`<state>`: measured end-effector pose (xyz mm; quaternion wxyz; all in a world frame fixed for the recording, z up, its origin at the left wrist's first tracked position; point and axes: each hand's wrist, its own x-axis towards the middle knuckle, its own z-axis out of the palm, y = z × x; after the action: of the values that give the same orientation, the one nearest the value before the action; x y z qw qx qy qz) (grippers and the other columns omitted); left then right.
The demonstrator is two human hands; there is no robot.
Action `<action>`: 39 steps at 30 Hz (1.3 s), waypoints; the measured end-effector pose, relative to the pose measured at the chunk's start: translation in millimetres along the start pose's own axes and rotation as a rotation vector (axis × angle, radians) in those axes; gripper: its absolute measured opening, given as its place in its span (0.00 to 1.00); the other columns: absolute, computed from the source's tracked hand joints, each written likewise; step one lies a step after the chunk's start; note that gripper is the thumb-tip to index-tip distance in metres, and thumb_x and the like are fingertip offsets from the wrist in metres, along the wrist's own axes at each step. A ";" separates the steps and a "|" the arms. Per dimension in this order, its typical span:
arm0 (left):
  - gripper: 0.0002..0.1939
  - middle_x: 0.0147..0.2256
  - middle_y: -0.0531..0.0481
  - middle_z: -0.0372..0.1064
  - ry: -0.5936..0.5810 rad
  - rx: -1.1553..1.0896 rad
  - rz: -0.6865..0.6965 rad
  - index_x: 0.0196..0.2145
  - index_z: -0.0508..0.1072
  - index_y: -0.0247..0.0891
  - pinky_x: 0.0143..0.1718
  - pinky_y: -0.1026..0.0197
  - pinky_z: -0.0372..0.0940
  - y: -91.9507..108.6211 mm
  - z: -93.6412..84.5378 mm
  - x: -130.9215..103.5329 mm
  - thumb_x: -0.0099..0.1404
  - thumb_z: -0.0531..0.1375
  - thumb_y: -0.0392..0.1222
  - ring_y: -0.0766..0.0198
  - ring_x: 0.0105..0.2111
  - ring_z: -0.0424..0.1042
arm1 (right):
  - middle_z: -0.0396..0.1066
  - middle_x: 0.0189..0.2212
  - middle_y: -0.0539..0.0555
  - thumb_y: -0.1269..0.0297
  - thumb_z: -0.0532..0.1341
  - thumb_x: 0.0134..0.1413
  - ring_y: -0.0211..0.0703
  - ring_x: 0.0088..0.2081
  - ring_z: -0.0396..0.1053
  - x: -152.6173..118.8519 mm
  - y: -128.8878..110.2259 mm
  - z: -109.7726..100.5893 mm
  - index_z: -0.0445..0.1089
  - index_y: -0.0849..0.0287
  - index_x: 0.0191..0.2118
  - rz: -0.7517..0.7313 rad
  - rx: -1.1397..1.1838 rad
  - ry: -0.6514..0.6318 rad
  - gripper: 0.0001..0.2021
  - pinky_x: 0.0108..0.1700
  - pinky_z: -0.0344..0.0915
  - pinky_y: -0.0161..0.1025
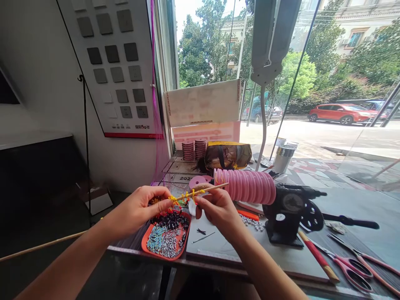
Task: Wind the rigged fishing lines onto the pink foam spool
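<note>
A long thin wooden stick (215, 187) runs from the lower left, past my left wrist, and ends over the table. Several loops or knots of yellow cord (193, 193) are wound around it. My left hand (145, 208) is closed on the stick, thumb and fingers pinching it where the yellow cord bunches up. Just below the stick, my right hand (215, 208) has its thumb and finger pinched at a strand of the yellow cord. Beneath my left hand sits an orange tray (144, 246) of black, turquoise and silvery beads, partly hidden by the hand.
A black hand-cranked winder (286, 208) carrying pink spools (246, 186) stands right of my hands. Pink-handled scissors (353, 266) and pliers-like tool (365, 256) lie at the right. A needle-like tool (203, 238) rests on the white board (225, 252). Pink discs (188, 151) are stacked behind.
</note>
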<state>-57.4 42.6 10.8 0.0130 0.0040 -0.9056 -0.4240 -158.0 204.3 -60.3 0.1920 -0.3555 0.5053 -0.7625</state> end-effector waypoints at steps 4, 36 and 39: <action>0.17 0.23 0.55 0.59 0.011 -0.016 -0.006 0.29 0.71 0.35 0.25 0.66 0.55 1.1 -1.4 -1.2 0.60 0.56 0.53 0.68 0.25 0.56 | 0.63 0.22 0.47 0.59 0.65 0.42 0.31 0.22 0.55 -0.6 5.0 1.3 0.69 0.61 0.27 -0.105 -0.041 0.109 0.10 0.23 0.51 0.30; 0.18 0.23 0.55 0.60 0.044 -0.010 -0.049 0.29 0.71 0.36 0.26 0.65 0.56 -3.4 -1.1 -2.1 0.59 0.55 0.55 0.67 0.24 0.58 | 0.72 0.33 0.55 0.61 0.60 0.50 0.41 0.32 0.67 -20.3 -9.7 -19.5 0.73 0.58 0.33 -0.338 -0.415 0.573 0.08 0.29 0.62 0.36; 0.17 0.23 0.55 0.59 0.056 -0.002 -0.048 0.29 0.71 0.36 0.26 0.66 0.56 -7.5 -2.6 -2.0 0.59 0.56 0.54 0.67 0.25 0.57 | 0.74 0.32 0.55 0.61 0.58 0.52 0.44 0.32 0.68 -21.7 -18.8 -36.4 0.72 0.59 0.39 -0.345 -0.699 0.642 0.11 0.36 0.63 0.40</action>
<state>-55.4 35.8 6.6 0.0282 0.0376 -0.9040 -0.4250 -168.9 249.3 -59.4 -0.2326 -0.2245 0.6978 -0.6392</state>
